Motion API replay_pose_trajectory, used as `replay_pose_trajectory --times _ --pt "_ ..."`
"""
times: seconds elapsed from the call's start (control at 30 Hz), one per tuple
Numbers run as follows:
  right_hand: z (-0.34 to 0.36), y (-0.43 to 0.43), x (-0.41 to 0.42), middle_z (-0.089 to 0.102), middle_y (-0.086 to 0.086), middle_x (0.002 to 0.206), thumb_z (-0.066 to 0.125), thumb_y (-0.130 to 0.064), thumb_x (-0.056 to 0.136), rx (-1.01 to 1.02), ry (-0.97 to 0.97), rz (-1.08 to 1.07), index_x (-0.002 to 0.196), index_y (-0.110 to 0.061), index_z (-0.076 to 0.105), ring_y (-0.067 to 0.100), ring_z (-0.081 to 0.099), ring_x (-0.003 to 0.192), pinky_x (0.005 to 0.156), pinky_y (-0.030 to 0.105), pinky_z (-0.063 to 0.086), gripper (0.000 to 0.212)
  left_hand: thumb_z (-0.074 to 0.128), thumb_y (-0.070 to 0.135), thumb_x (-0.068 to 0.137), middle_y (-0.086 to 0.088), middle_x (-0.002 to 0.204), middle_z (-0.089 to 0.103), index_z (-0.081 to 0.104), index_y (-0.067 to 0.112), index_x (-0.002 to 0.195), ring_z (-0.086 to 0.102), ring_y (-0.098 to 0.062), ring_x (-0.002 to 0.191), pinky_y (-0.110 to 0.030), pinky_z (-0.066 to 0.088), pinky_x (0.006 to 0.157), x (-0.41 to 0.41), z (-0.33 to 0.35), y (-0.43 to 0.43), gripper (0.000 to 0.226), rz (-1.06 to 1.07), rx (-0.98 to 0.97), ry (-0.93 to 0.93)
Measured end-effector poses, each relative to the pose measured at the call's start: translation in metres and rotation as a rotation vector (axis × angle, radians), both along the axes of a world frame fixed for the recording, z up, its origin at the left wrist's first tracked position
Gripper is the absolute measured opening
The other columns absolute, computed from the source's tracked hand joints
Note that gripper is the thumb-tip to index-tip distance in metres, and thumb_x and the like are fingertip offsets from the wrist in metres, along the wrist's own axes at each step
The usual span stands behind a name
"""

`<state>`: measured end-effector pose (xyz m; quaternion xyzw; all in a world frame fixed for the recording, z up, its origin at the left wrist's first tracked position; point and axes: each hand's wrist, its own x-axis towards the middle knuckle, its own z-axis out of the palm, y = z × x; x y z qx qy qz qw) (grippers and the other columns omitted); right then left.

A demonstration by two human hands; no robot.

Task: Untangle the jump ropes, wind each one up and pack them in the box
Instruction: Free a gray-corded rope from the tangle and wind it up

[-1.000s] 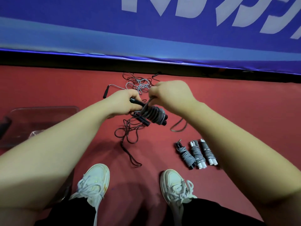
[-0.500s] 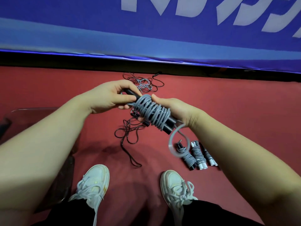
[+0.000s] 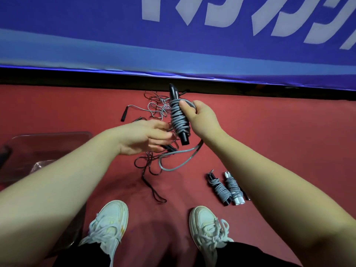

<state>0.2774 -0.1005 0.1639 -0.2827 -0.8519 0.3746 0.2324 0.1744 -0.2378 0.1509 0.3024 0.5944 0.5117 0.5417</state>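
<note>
The person's right hand [image 3: 202,120] is clenched round a wound jump rope [image 3: 178,120], its smooth, tapered black handles wrapped in tight coils of ribbed grey cord. The bundle is held nearly upright above the matte red floor [image 3: 279,135], with the thumb pressed over the upper coils. A loose grey tail [image 3: 179,163] sags from the bundle's lower end in a wide loop. The left hand [image 3: 148,136] hovers just beside the lower handle, its fingers [image 3: 165,134] straight and released, gripping nothing; whether they brush the coils I can't tell. Behind the hands a tangle of thin cords [image 3: 157,107] sprawls on the floor, and a glossy black cord [image 3: 148,170] trails toward the white lace-up sneakers [image 3: 110,222]. To the right lie a black-handled bundle [image 3: 219,187] and a white-handled bundle [image 3: 234,187], touching side by side; the right forearm hides whatever lies past them. At the left sits a clear plastic box [image 3: 50,135], partly behind the left forearm. A blue fabric banner [image 3: 115,45] with pale lettering closes off the back.
</note>
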Motion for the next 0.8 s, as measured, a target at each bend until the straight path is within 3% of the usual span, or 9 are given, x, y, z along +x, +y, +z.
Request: replay_pose_trajectory --times 0.1,0.2,0.33,0.4,0.47,0.57,0.63,0.73,0.8 --pt "0.003 -0.003 0.002 0.042 -0.005 0.060 0.044 -0.045 0.095 0.122 -0.082 -0.050 0.062 -0.022 0.034 0.020 0.041 0.064 0.055 0.033 0.026 0.042 0.054 0.002 0.089 0.010 0.072 0.065 0.056 0.010 0.104 0.058 0.002 0.058 -0.010 0.043 0.054 0.009 0.006 0.009 0.017 0.006 0.052 0.068" --pt "0.008 -0.008 0.003 0.043 -0.005 0.059 0.042 -0.048 0.095 0.187 -0.125 -0.054 0.062 -0.023 0.036 0.020 0.044 0.067 0.049 0.028 0.026 0.042 0.058 0.002 0.090 0.003 0.094 0.062 0.055 0.018 0.096 0.056 -0.004 0.079 -0.015 0.039 0.066 0.013 0.004 0.019 0.017 0.083 0.026 0.175" --pt "0.011 -0.013 0.002 0.046 -0.004 0.062 0.041 -0.052 0.094 0.275 -0.160 -0.029 0.065 -0.022 0.040 0.022 0.049 0.070 0.048 0.029 0.026 0.042 0.072 0.008 0.077 0.004 0.092 0.064 0.048 0.017 0.113 0.062 0.000 0.068 -0.017 0.045 0.060 0.019 -0.002 0.026 0.044 0.231 0.091 0.181" --pt "0.014 -0.016 0.002 0.044 -0.005 0.061 0.040 -0.053 0.094 0.301 -0.170 -0.006 0.062 -0.023 0.036 0.022 0.047 0.070 0.048 0.029 0.024 0.043 0.074 0.022 0.059 0.001 0.103 0.065 0.045 0.017 0.119 0.065 -0.012 0.090 -0.031 0.052 0.081 0.017 -0.004 0.028 0.067 0.317 0.088 0.250" --pt "0.019 -0.017 0.002 0.042 -0.006 0.061 0.038 -0.052 0.095 0.346 -0.178 0.025 0.062 -0.025 0.033 0.020 0.046 0.070 0.048 0.029 0.023 0.043 0.069 0.028 0.049 -0.003 0.108 0.067 0.048 0.022 0.115 0.064 -0.022 0.102 -0.045 0.049 0.094 0.014 -0.007 0.028 0.070 0.393 0.115 0.289" --pt "0.027 -0.015 0.004 0.042 -0.007 0.064 0.032 -0.050 0.098 0.397 -0.196 0.063 0.064 -0.025 0.033 0.020 0.045 0.072 0.050 0.030 0.024 0.042 0.056 0.017 0.059 -0.005 0.094 0.063 0.050 0.023 0.098 0.063 -0.022 0.083 -0.036 0.052 0.073 0.011 -0.003 0.026 0.040 0.469 0.194 0.229" --pt "0.032 -0.007 0.007 0.053 -0.006 0.074 0.027 -0.048 0.099 0.380 -0.219 0.093 0.073 -0.021 0.044 0.022 0.049 0.080 0.060 0.032 0.034 0.041 0.046 0.005 0.070 -0.006 0.084 0.056 0.049 0.019 0.094 0.058 -0.017 0.069 -0.030 0.045 0.060 0.011 0.001 0.024 0.028 0.472 0.229 0.158" --pt "0.033 0.009 0.017 0.061 -0.003 0.082 0.027 -0.046 0.100 0.239 -0.212 0.183 0.082 -0.015 0.053 0.018 0.054 0.081 0.079 0.036 0.042 0.044 0.039 0.008 0.056 -0.007 0.074 0.052 0.050 0.015 0.089 0.053 -0.018 0.058 -0.021 0.034 0.045 0.010 0.003 0.018 0.035 0.444 0.250 0.057" --pt "0.028 0.013 0.020 0.053 -0.006 0.071 0.029 -0.044 0.100 0.155 -0.181 0.266 0.073 -0.021 0.048 0.013 0.048 0.071 0.077 0.036 0.041 0.040 0.037 0.010 0.052 -0.008 0.072 0.049 0.050 0.012 0.088 0.050 -0.018 0.053 -0.019 0.029 0.042 0.011 0.002 0.017 0.038 0.399 0.262 -0.009"
